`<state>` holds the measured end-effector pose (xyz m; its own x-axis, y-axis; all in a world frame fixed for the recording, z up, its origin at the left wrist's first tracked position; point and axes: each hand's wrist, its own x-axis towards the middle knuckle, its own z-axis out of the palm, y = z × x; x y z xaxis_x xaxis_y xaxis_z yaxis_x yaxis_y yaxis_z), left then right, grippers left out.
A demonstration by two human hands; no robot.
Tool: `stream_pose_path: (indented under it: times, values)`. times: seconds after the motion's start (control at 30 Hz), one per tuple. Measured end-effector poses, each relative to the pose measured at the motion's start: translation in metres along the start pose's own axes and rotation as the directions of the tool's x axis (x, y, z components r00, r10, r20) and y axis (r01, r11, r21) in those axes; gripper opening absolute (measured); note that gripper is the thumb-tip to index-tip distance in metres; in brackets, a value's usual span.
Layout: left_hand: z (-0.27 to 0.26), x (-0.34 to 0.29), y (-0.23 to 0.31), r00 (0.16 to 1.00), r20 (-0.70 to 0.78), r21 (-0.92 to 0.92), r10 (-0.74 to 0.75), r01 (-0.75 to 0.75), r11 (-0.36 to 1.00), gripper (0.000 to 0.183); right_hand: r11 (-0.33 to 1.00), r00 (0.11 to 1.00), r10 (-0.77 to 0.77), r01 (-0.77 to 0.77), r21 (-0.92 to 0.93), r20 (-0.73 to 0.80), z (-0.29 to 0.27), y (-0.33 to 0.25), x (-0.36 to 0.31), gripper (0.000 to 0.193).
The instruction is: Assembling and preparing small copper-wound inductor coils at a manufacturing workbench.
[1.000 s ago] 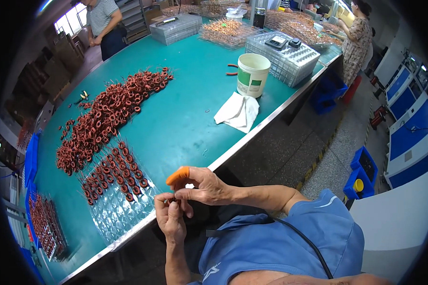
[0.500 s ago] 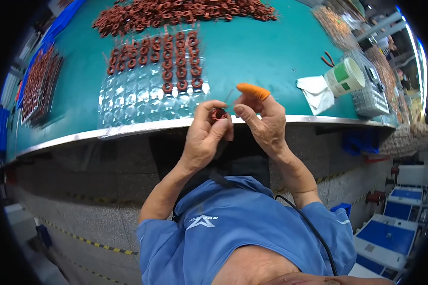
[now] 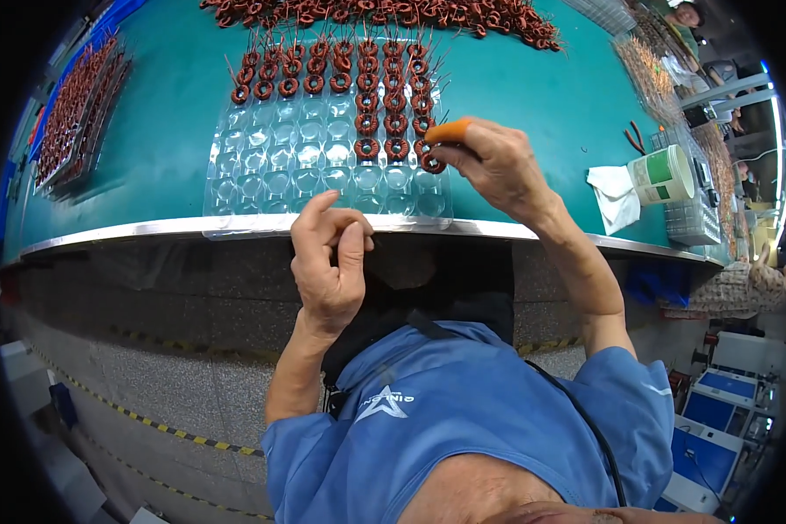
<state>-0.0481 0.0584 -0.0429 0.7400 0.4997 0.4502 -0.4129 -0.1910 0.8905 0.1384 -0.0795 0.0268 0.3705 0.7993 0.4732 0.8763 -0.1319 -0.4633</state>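
My right hand (image 3: pixel 506 170), with an orange finger cot (image 3: pixel 448 131) on one finger, pinches a copper-wound toroidal coil (image 3: pixel 431 163) at the right column of a clear plastic tray (image 3: pixel 275 185). Several more coils (image 3: pixel 367 148) fill the far pockets, their wire leads sticking up; the right three columns reach nearer to me than the others. My left hand (image 3: pixel 330 266) is in front of the table edge with nothing in it, its fingers loosely bent and apart.
A heap of coils (image 3: pixel 393 10) lies at the back of the green table (image 3: pixel 506 87). Stacked full trays (image 3: pixel 79 118) stand at the left. To the right are a white cloth (image 3: pixel 616 199), a green-and-white tub (image 3: pixel 662 175), pliers (image 3: pixel 635 138) and a grey basket (image 3: pixel 694 210).
The coil held before my chest in my left hand is gone from it. My right hand has moved forward to a coil at the tray's right column, while my left has drawn back leftward.
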Motion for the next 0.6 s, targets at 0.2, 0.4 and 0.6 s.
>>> stream_pose_path:
  times: [0.2, 0.4, 0.6]
  values:
    - [0.005, 0.009, -0.006, 0.929, 0.147, 0.46, 0.34, -0.368, 0.808, 0.034, 0.992, 0.992, 0.128, -0.128, 0.003, -0.01, 0.008, 0.007, -0.007, 0.041]
    - [0.018, 0.027, -0.021, 0.873, 0.186, 0.579, 0.451, -0.469, 0.667, 0.036, 0.965, 0.95, 0.153, -0.203, -0.167, -0.273, -0.048, 0.084, 0.012, 0.027]
    - [0.026, 0.037, -0.027, 0.849, 0.293, 0.748, 0.44, -0.49, 0.447, 0.024, 0.804, 0.923, 0.177, -0.336, -0.49, -0.342, -0.092, 0.226, 0.043, 0.039]
